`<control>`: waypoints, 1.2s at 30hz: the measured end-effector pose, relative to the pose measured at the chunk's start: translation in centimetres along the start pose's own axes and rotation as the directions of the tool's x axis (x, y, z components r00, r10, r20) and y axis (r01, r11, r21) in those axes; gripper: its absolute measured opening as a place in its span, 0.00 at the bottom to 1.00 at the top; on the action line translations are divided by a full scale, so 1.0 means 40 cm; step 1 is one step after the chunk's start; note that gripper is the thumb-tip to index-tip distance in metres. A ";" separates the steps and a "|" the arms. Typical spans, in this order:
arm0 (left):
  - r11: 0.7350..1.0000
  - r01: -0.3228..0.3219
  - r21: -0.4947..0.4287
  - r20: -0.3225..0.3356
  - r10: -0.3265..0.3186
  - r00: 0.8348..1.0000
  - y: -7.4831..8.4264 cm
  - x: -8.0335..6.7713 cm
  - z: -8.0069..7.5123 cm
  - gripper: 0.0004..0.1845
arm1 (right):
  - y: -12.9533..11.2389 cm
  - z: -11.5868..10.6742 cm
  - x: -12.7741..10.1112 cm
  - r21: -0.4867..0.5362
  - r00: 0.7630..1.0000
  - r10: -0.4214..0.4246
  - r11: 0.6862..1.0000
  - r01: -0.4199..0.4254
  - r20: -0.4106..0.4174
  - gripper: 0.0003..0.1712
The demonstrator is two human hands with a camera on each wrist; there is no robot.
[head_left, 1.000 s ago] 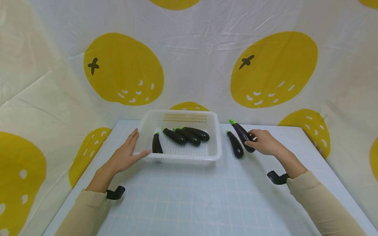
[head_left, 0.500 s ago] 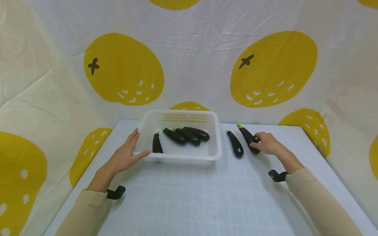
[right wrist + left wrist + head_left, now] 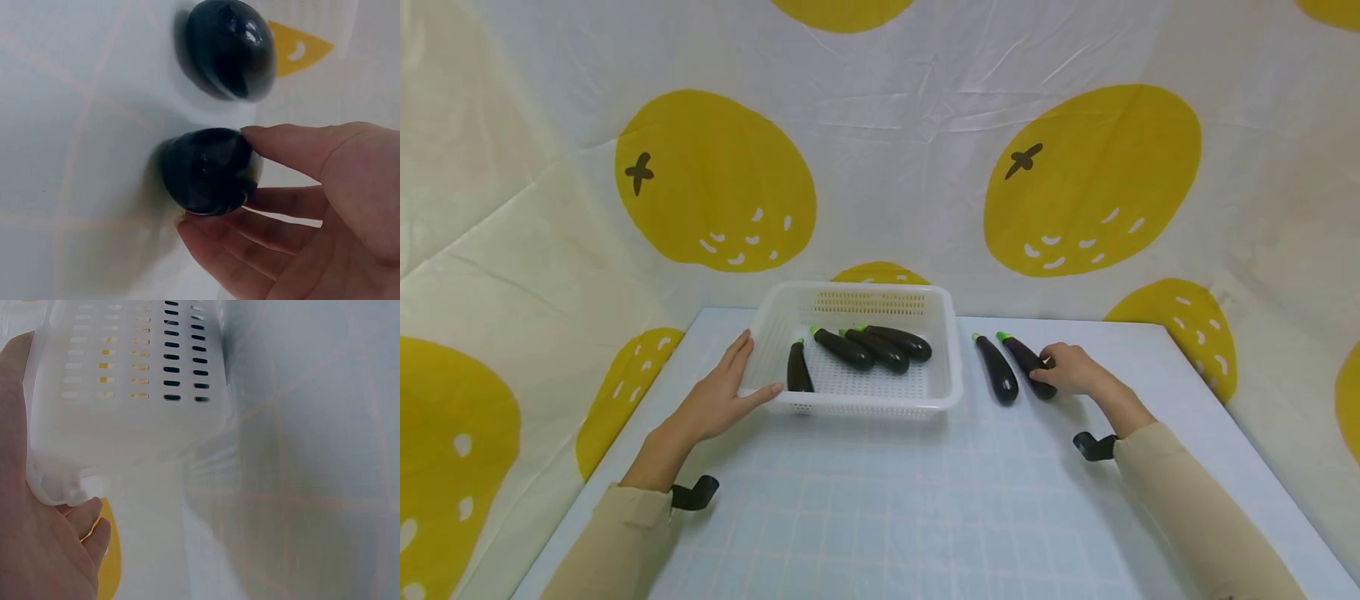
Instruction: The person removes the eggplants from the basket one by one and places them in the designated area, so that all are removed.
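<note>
A white plastic basket (image 3: 868, 403) stands at the back of the table with several dark eggplants (image 3: 844, 348) inside. My left hand (image 3: 718, 398) rests against its near left corner, thumb along the front rim and fingers stretched along the left side. The left wrist view shows the basket's slotted wall (image 3: 125, 419) beside that hand (image 3: 56, 531). To the right of the basket, my right hand (image 3: 1070, 369) holds the thick end of an eggplant (image 3: 1024, 357) between thumb and fingers; the right wrist view shows this eggplant (image 3: 209, 172) end-on. Another eggplant (image 3: 997, 371) lies just left of it.
The table (image 3: 880, 508) has a pale blue checked cover. White curtains with yellow fruit shapes (image 3: 715, 179) rise behind and at both sides, close behind the basket. A black wrist mount (image 3: 695, 493) sticks out from the left sleeve, another mount (image 3: 1094, 446) from the right.
The right hand has brought its eggplant down and slightly to the right, then a little back left, beside the other loose eggplant. The left hand and basket have stayed in place.
</note>
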State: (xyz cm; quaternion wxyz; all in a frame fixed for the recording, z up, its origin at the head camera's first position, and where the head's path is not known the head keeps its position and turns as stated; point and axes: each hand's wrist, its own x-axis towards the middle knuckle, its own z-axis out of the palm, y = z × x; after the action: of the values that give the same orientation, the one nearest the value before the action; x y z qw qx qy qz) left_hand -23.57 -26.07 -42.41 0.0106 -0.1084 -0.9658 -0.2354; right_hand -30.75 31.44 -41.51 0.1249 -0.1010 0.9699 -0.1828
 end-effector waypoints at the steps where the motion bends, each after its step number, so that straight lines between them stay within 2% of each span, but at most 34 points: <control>1: 1.000 -0.002 0.002 0.000 0.002 1.000 0.000 0.000 0.000 0.60 | 0.001 0.002 0.000 -0.005 1.000 0.007 1.000 -0.007 0.008 0.29; 15: 1.000 -0.009 0.012 -0.001 0.009 1.000 0.000 -0.001 -0.004 0.60 | -0.002 -0.006 -0.014 0.000 0.998 0.067 0.998 -0.067 0.015 0.34; 29: 1.000 -0.005 0.006 -0.006 0.005 1.000 -0.003 0.002 0.001 0.60 | -0.056 -0.046 -0.079 -0.011 0.999 -0.027 1.000 0.027 -0.029 0.34; 36: 1.000 -0.011 0.003 -0.006 0.011 1.000 0.000 0.001 0.001 0.60 | -0.135 -0.050 -0.094 0.015 0.991 -0.113 0.993 0.115 -0.076 0.30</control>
State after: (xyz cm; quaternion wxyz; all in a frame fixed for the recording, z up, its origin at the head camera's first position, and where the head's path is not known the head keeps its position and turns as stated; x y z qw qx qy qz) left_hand -23.60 -26.04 -42.44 0.0148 -0.1128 -0.9655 -0.2340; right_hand -26.92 28.09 -36.87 0.0786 -0.1482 0.9647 -0.2029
